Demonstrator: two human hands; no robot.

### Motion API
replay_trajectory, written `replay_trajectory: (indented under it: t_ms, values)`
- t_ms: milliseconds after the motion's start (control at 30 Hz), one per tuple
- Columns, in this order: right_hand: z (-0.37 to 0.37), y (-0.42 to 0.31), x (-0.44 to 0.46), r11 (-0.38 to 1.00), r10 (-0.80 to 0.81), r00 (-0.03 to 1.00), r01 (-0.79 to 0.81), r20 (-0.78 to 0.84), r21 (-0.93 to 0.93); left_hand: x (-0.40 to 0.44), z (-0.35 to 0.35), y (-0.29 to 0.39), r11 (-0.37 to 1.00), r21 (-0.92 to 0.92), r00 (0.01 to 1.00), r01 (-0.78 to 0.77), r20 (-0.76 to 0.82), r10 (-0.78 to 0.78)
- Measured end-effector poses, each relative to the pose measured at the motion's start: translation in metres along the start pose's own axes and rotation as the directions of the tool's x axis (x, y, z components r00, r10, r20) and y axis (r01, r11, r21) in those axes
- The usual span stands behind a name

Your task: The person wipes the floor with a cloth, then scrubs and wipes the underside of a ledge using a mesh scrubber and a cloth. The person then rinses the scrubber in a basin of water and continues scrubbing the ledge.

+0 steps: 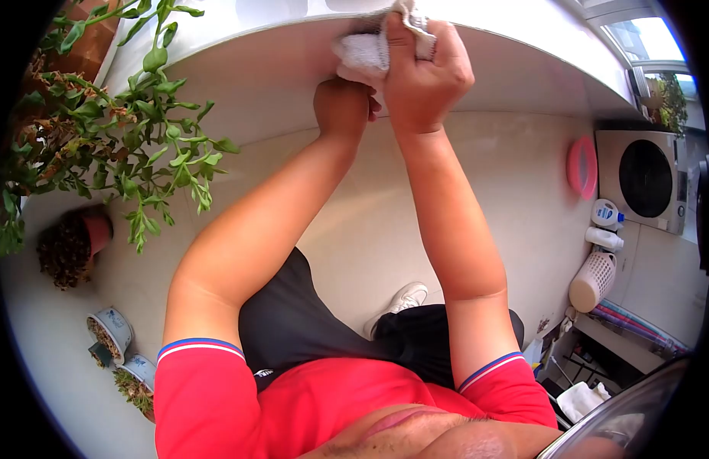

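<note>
A whitish cloth (363, 55) is bunched between my two hands, close to the white ledge (293, 47). My right hand (427, 80) is closed on the cloth, and a folded end of it sticks up past the thumb. Just below and to the left, my left hand (343, 105) is curled shut at the cloth's lower end. Most of the left fingers are hidden behind the hand and the cloth. Both arms reach forward.
A leafy plant (151, 145) hangs at the left, above several pots such as a patterned pot (113, 333). To the right are a front-loading washing machine (645, 180), a pink basin (582, 168), a detergent bottle (605, 215) and a perforated basket (594, 281).
</note>
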State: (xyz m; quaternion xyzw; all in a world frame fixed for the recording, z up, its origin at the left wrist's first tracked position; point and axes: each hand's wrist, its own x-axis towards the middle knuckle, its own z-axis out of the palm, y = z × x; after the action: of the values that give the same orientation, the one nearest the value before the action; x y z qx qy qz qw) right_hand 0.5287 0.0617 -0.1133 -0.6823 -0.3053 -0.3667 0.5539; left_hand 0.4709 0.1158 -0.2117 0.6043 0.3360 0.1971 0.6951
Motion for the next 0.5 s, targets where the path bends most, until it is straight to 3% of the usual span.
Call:
replay_trajectory:
  t_ms: [33,133,167,267,333,400,467,500]
  values:
    - [-0.005,0.005,0.0,1.0,0.026,0.999,-0.026,-0.018,0.004,-0.013,-0.004,0.026,0.974,-0.105,0.98,0.2,0.025,-0.198]
    - [-0.005,0.007,-0.004,0.945,0.306,0.952,-0.3,-0.025,0.126,-0.016,-0.014,0.036,0.983,0.021,0.984,0.18,-0.025,-0.179]
    - [0.001,0.004,-0.006,0.979,0.192,0.981,-0.191,-0.008,0.073,-0.016,-0.016,0.038,0.983,0.051,0.984,0.178,-0.038,-0.177]
    - [0.021,-0.018,-0.023,0.995,-0.092,0.995,0.094,0.048,-0.044,0.004,-0.02,-0.007,0.906,0.38,0.965,-0.187,-0.101,0.242]
    - [0.019,-0.019,-0.026,0.996,-0.068,0.993,0.073,0.093,-0.052,0.011,-0.022,-0.021,0.785,0.52,0.91,-0.337,-0.034,0.413]
    - [0.009,-0.008,-0.022,0.998,-0.027,0.995,0.032,0.097,-0.051,-0.016,-0.019,0.03,0.978,0.199,0.994,0.064,-0.103,-0.044]
    - [-0.003,0.003,-0.018,0.997,0.06,0.992,-0.054,0.107,-0.054,-0.016,-0.018,0.037,0.986,0.046,0.984,0.16,-0.084,-0.156]
    - [0.0,-0.001,-0.021,0.985,0.171,0.983,-0.172,0.072,-0.003,-0.017,-0.021,0.036,0.976,-0.031,0.974,0.214,-0.067,-0.215]
